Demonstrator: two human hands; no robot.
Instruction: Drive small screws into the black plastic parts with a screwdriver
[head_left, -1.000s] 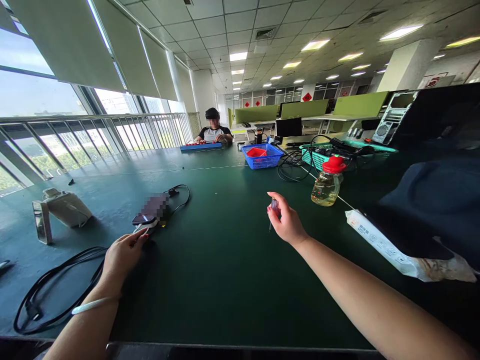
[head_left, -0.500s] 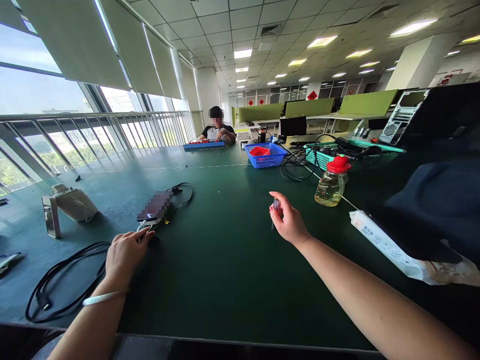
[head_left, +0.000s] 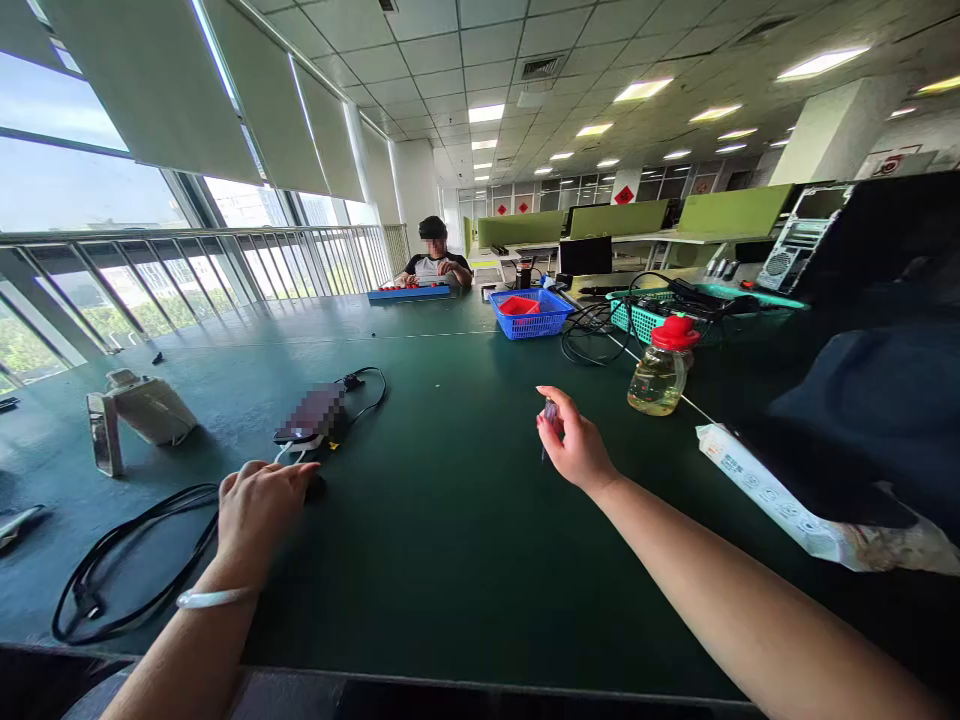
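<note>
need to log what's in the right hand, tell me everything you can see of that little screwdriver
The small screwdriver has a clear, purplish handle that looks like plastic and a thin dark shaft pointing down toward the green table, its tip just above it or perhaps touching. It stands nearly upright, pinched near the top by the thumb and fingers of the right hand. Much of the handle is hidden by the fingers, and the tip type is too small to tell.

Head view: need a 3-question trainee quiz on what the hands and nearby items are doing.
1. True or false: the right hand holds a small screwdriver above the green table.
2. What colour is the cap of the oil bottle?
3. The left hand is nearest: A) the blue basket B) the phone C) the power strip

Key: 1 true; 2 red; 3 B.
</note>
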